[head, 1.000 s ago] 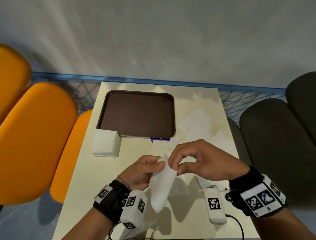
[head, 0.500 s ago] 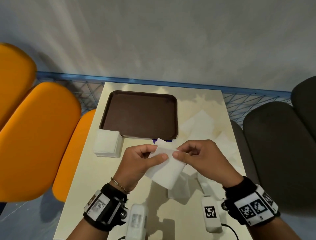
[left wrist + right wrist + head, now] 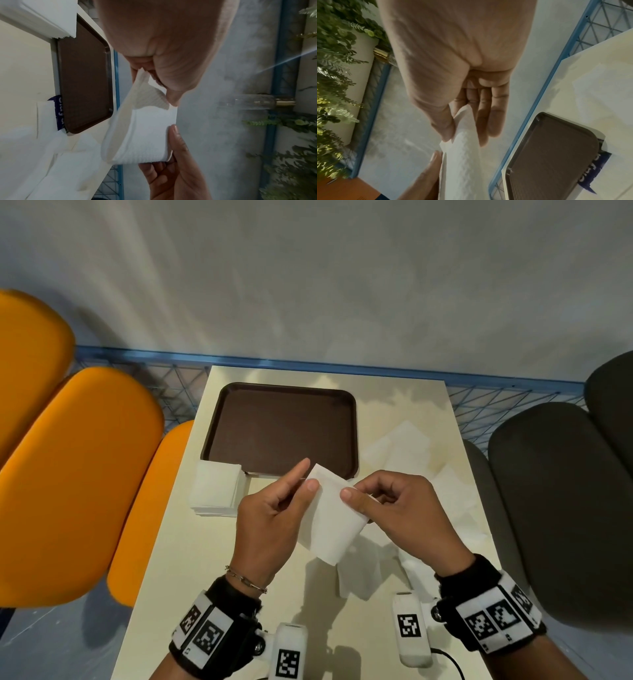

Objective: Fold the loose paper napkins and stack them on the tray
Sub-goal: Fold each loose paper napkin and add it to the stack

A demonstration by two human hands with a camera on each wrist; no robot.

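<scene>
A white paper napkin (image 3: 332, 518) hangs doubled over in the air above the table, just in front of the brown tray (image 3: 281, 428). My left hand (image 3: 274, 511) pinches its upper left edge between thumb and fingers. My right hand (image 3: 394, 508) pinches its upper right edge. In the left wrist view the napkin (image 3: 145, 135) curves into a loose fold between both thumbs. The right wrist view shows the napkin (image 3: 462, 155) pinched between thumb and fingers, with the tray (image 3: 553, 155) beside it. The tray holds nothing.
A stack of folded napkins (image 3: 215, 489) lies at the tray's near left corner. Loose napkins (image 3: 407, 450) lie spread over the right side of the cream table (image 3: 164, 577). Orange seats (image 3: 75, 481) stand to the left, dark grey ones (image 3: 561, 508) to the right.
The napkin hung low and long from both hands a second ago. Both hands have since risen towards the tray and doubled it over into a shorter shape.
</scene>
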